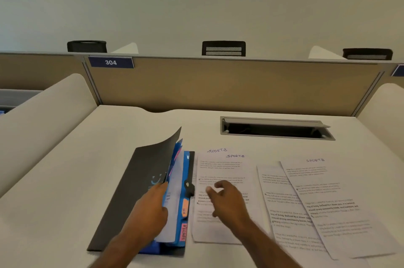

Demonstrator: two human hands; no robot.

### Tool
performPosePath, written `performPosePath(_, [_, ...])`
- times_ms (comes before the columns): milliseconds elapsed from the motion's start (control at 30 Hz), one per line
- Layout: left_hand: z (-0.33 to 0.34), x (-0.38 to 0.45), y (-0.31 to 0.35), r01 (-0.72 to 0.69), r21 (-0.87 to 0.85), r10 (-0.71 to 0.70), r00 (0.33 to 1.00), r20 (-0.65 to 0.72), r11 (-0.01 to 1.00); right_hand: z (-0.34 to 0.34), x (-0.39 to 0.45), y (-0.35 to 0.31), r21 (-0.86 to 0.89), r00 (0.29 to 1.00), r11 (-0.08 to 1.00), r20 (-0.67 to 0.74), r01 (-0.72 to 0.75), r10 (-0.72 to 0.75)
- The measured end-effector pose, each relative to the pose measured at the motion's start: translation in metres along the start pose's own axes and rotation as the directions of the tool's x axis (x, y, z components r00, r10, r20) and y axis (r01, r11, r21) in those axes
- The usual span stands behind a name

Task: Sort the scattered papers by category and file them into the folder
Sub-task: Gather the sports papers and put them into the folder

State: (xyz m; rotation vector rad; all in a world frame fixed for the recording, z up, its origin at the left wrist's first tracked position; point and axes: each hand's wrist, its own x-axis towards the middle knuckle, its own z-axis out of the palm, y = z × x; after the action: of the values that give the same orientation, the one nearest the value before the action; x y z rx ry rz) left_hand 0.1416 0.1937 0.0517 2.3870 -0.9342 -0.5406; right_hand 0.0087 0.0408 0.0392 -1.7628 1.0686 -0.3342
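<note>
White laminate covers the tabletop (87, 158), which runs back to a tan partition (218, 84) carrying a number plate that reads 304 (111, 62). A cable slot (275, 128) with its lid propped open is cut into the far right of the surface.

Printed papers (328, 202) lie spread across the right side, several overlapping, with "SPORTS" handwritten at the top of at least three. The nearest sheet (220, 171) lies just beside the folder (135, 191), a dark-covered expanding file with blue dividers and coloured tabs, lying left of centre with its front cover lifted and curling upward.

The left hand (150, 208) holds the folder open, its fingers reaching in among the dividers and pressing against a pale sheet already inside. Whether they curl round anything I cannot tell. The right hand (227, 200) hovers over the nearest sheet, fingers loosely spread and holding nothing.

An orange tab (185, 206) and a pink tab (183, 231) stick out along the folder's right edge; their lettering is too blurred to read with confidence.

The likely slip from here is filing into the wrong pocket: the dividers sit tightly packed, so a sheet could slide behind a neighbouring tab if the left hand loosens its hold. The overlapping papers could also come up two at a time, or the curling cover could flop shut on an incoming page and crease it.
</note>
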Motion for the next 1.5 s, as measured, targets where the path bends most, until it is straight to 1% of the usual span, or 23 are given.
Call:
performPosePath(67, [0.010,-0.001,0.000,-0.009,0.027,0.009,1.000,0.015,1.000,-0.020,0.002,0.018,-0.101,0.997,0.993,-0.045,0.055,-0.060])
performPosePath(167, [0.026,-0.001,0.009,-0.040,0.105,0.036,0.999,0.041,0.994,-0.040,0.000,0.042,-0.266,0.993,0.958,-0.024,0.109,-0.120])
performPosePath(233, [0.038,-0.002,0.018,-0.017,0.181,0.016,1.000,0.006,0.983,-0.047,-0.002,0.059,-0.358,0.990,0.923,0.027,0.141,-0.140])
performPosePath(300, [0.054,-0.004,0.032,-0.059,0.217,0.073,0.996,-0.057,0.974,-0.051,-0.003,0.073,-0.396,0.984,0.901,0.077,0.177,-0.160])
performPosePath(367, [0.076,-0.007,0.047,-0.130,0.183,0.150,0.984,-0.095,0.974,-0.055,-0.003,0.085,-0.457,0.970,0.857,0.152,0.238,-0.189])
performPosePath(400, [0.088,-0.006,0.054,-0.134,0.158,0.149,0.984,-0.093,0.978,-0.057,-0.004,0.089,-0.510,0.963,0.820,0.192,0.262,-0.188])
performPosePath(433, [0.099,-0.005,0.062,-0.120,0.142,0.134,0.986,-0.095,0.983,-0.059,-0.005,0.093,-0.569,0.959,0.775,0.222,0.274,-0.176])
performPosePath(500, [0.121,0.001,0.069,-0.062,0.121,0.074,0.993,-0.095,0.991,-0.066,-0.006,0.101,-0.682,0.960,0.676,0.214,0.280,-0.181])
performPosePath(533, [0.128,0.003,0.071,-0.019,0.114,0.030,0.995,-0.098,0.993,-0.070,-0.006,0.106,-0.709,0.963,0.653,0.223,0.266,-0.151])
performPosePath(567, [0.134,0.005,0.071,0.024,0.115,-0.013,0.995,-0.094,0.993,-0.073,-0.005,0.115,-0.734,0.965,0.627,0.190,0.261,-0.179])
performPosePath(633, [0.142,0.007,0.071,0.100,0.120,-0.089,0.992,-0.089,0.988,-0.080,-0.001,0.130,-0.763,0.973,0.604,0.170,0.230,-0.155])
performPosePath(700, [0.149,0.008,0.069,0.167,0.156,-0.160,0.985,-0.057,0.973,-0.092,-0.001,0.137,-0.766,0.981,0.614,0.127,0.190,-0.145])
performPosePath(767, [0.157,0.009,0.069,0.189,0.229,-0.194,0.981,-0.001,0.955,-0.110,-0.007,0.131,-0.761,0.983,0.626,0.090,0.172,-0.160])
performPosePath(867, [0.165,0.010,0.074,0.191,0.257,-0.215,0.974,0.067,0.947,-0.127,-0.007,0.132,-0.622,0.985,0.765,0.070,0.168,-0.159])
performPosePath(933, [0.167,0.011,0.077,0.197,0.257,-0.226,0.970,0.088,0.946,-0.136,-0.005,0.139,-0.576,0.991,0.810,0.013,0.114,-0.130])
performPosePath(967, [0.167,0.011,0.080,0.205,0.239,-0.233,0.968,0.091,0.949,-0.139,-0.004,0.143,-0.581,0.994,0.810,-0.015,0.079,-0.107])
performPosePath(1033, [0.168,0.011,0.088,0.228,0.155,-0.235,0.972,0.024,0.961,-0.143,-0.003,0.148,-0.595,0.998,0.803,-0.040,0.017,-0.051])
performPosePath(1133, [0.169,0.013,0.106,0.273,-0.008,-0.272,0.954,-0.127,0.962,-0.143,-0.003,0.152,-0.596,0.997,0.803,-0.047,0.022,-0.062])
performPosePath(1200, [0.173,0.017,0.113,0.267,-0.175,-0.291,0.948,-0.131,0.948,-0.145,-0.005,0.150,-0.601,0.997,0.798,-0.025,0.045,-0.075])
performPosePath(1267, [0.172,0.020,0.122,0.278,-0.374,-0.336,0.937,-0.099,0.885,-0.148,-0.006,0.148,-0.613,0.997,0.788,-0.007,0.055,-0.075])
performPosePath(1367, [0.167,0.021,0.132,0.356,-0.602,-0.468,0.883,-0.034,0.715,-0.152,-0.006,0.148,-0.614,0.999,0.788,0.018,0.046,-0.044])
performPosePath(1433, [0.165,0.020,0.128,0.381,-0.608,-0.487,0.873,-0.011,0.697,-0.154,-0.005,0.150,-0.608,0.999,0.793,0.035,0.031,-0.012])
performPosePath(1500, [0.166,0.017,0.121,0.359,-0.544,-0.419,0.908,0.015,0.759,-0.155,-0.004,0.151,-0.608,0.998,0.793,0.058,0.041,-0.007])
